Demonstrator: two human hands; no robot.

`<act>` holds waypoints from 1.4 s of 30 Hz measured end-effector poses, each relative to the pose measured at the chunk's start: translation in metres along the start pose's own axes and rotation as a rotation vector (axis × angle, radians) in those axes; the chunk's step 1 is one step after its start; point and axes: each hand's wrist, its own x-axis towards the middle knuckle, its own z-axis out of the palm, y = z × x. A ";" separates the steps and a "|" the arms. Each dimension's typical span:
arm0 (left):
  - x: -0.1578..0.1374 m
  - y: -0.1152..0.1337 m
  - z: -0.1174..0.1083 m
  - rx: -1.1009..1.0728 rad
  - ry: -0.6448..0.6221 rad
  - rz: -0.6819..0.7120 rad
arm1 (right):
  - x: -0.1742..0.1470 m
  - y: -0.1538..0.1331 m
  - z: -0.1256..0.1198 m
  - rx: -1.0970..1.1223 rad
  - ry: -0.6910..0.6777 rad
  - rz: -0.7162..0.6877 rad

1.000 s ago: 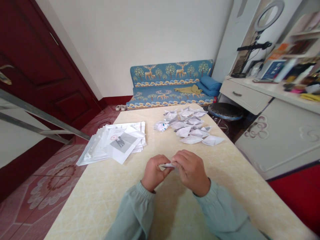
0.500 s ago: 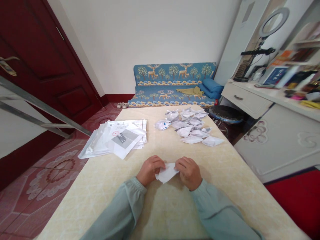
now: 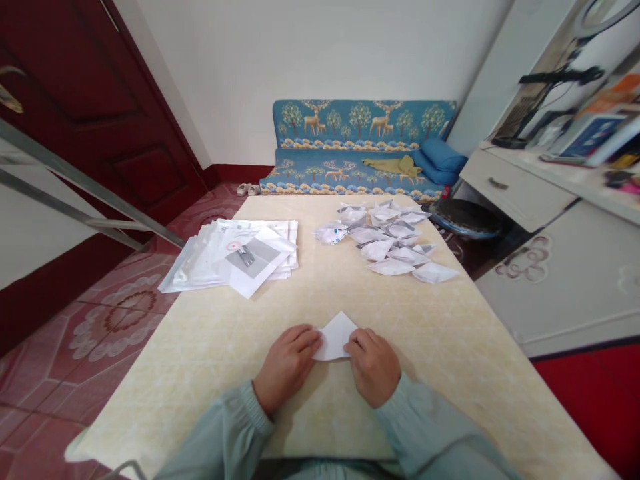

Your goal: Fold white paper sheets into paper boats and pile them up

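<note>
A small folded sheet of white paper [image 3: 336, 339], its point turned away from me, lies between my hands close to the tabletop. My left hand [image 3: 290, 363] pinches its left corner. On the other side, my right hand [image 3: 373, 365] grips the right corner with thumb and fingers closed. Beyond them, at the back right of the table, stand several folded paper boats [image 3: 395, 233] in a loose cluster. To the back left is a pile of papers and plastic sleeves [image 3: 200, 257], with a printed sheet [image 3: 256, 257] lying askew on top.
A crumpled clear plastic wrapper [image 3: 331, 233] lies beside the boats. The table [image 3: 210, 373] has a pale yellow cloth. Past its far edge is a blue patterned sofa [image 3: 345, 173]. A round black stool [image 3: 465, 217] and white cabinet [image 3: 565, 267] stand right, metal legs [image 3: 90, 183] left.
The folded paper has turned over or round: its point faced me and now faces away. Both hands have come slightly lower and nearer to me. The camera view has tilted down.
</note>
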 end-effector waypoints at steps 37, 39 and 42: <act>0.044 -0.054 -0.011 -0.637 -0.413 -0.510 | 0.015 0.049 -0.015 0.340 -0.228 0.360; 0.045 -0.052 -0.011 -0.595 -0.409 -0.513 | 0.017 0.050 -0.016 0.321 -0.235 0.387; 0.046 -0.050 -0.012 -0.538 -0.407 -0.523 | 0.021 0.054 -0.016 0.297 -0.259 0.430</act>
